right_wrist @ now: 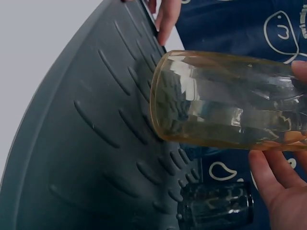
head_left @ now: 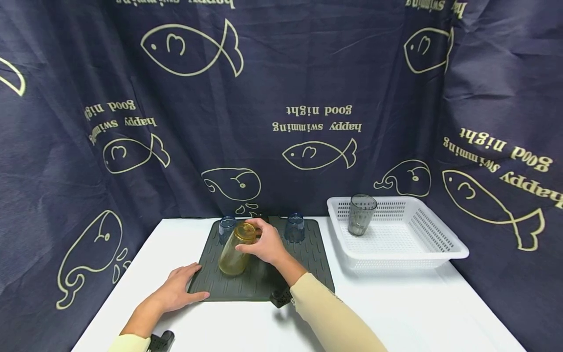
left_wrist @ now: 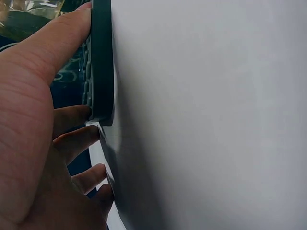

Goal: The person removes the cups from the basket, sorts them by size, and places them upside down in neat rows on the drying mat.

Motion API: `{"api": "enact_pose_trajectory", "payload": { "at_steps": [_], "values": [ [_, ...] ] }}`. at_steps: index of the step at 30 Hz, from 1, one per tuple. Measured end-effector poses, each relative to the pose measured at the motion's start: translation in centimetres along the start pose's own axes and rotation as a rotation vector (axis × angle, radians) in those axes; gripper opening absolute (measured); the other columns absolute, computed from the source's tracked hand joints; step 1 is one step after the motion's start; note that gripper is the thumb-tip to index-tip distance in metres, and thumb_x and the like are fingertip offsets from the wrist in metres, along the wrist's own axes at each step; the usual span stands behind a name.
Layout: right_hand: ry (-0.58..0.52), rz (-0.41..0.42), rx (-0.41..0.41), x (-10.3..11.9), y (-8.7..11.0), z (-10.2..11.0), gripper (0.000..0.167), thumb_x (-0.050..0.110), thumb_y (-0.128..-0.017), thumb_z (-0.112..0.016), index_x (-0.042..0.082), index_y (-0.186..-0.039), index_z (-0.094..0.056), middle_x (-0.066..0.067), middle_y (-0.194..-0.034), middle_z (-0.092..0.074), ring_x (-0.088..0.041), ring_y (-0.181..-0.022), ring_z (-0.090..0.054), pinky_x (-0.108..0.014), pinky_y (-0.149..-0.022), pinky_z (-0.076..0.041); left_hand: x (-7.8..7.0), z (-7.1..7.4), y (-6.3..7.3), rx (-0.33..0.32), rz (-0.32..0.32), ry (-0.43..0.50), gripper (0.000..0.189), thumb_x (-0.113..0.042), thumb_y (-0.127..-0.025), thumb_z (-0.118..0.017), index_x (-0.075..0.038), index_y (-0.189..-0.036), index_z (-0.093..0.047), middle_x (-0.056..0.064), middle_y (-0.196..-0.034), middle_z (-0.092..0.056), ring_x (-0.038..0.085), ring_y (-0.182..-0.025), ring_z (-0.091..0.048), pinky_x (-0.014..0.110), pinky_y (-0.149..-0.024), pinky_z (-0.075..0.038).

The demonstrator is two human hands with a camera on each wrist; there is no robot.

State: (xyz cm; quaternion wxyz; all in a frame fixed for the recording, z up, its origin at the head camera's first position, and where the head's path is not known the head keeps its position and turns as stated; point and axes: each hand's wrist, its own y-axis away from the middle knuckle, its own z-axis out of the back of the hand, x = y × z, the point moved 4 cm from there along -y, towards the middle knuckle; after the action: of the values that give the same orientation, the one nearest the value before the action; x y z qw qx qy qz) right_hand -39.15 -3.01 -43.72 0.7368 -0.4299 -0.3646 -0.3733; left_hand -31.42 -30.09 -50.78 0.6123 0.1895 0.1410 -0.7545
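My right hand (head_left: 267,243) grips a clear amber drinking glass (head_left: 234,257) near its base. The glass is upside down, its wide rim toward the dark grey drying mat (head_left: 303,274); whether the rim touches the mat I cannot tell. In the right wrist view, the fingers (right_wrist: 268,177) hold the base end of the amber glass (right_wrist: 225,100). Spread at the mat's near left corner, my left hand (head_left: 173,289) touches its edges with thumb and fingers. Two small blue glasses stand on the mat's far part, one at left (head_left: 226,227), another at right (head_left: 294,229).
A white plastic basket (head_left: 396,258) stands on the white table (head_left: 396,308) to the right of the mat. Inside it, a grey glass (head_left: 360,215) leans slightly. A dark blue curtain (head_left: 264,73) with fish drawings hangs behind and at the sides.
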Motion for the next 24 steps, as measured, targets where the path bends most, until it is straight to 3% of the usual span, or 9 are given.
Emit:
{"api": "enact_pose_trajectory", "payload": {
  "at_steps": [11, 24],
  "values": [
    [0.074, 0.03, 0.03, 0.2, -0.5, -1.9, 0.074, 0.027, -0.074, -0.093, 0.012, -0.139, -0.06, -0.001, -0.118, -0.072, -0.008, -0.097, -0.066, -0.021, -0.082, -0.057, -0.2, 0.1, 0.1, -0.002, -0.001, 0.008, 0.098, -0.055, -0.081, -0.081, 0.005, -0.15, -0.043, 0.032, -0.157, -0.04, 0.059, -0.143, -0.03, 0.072, -0.114, -0.032],
    [0.129, 0.031, 0.047, 0.7, -0.7, -3.0, 0.076, 0.031, -0.076, -0.092, 0.012, -0.142, -0.06, 0.001, -0.117, -0.074, -0.008, -0.099, -0.068, -0.021, -0.084, -0.056, 0.0, 0.0, 0.0, 0.002, 0.004, 0.005, 0.098, -0.055, -0.081, -0.081, 0.004, -0.15, -0.044, 0.031, -0.157, -0.04, 0.058, -0.143, -0.031, 0.072, -0.114, -0.032]
  ]
}}
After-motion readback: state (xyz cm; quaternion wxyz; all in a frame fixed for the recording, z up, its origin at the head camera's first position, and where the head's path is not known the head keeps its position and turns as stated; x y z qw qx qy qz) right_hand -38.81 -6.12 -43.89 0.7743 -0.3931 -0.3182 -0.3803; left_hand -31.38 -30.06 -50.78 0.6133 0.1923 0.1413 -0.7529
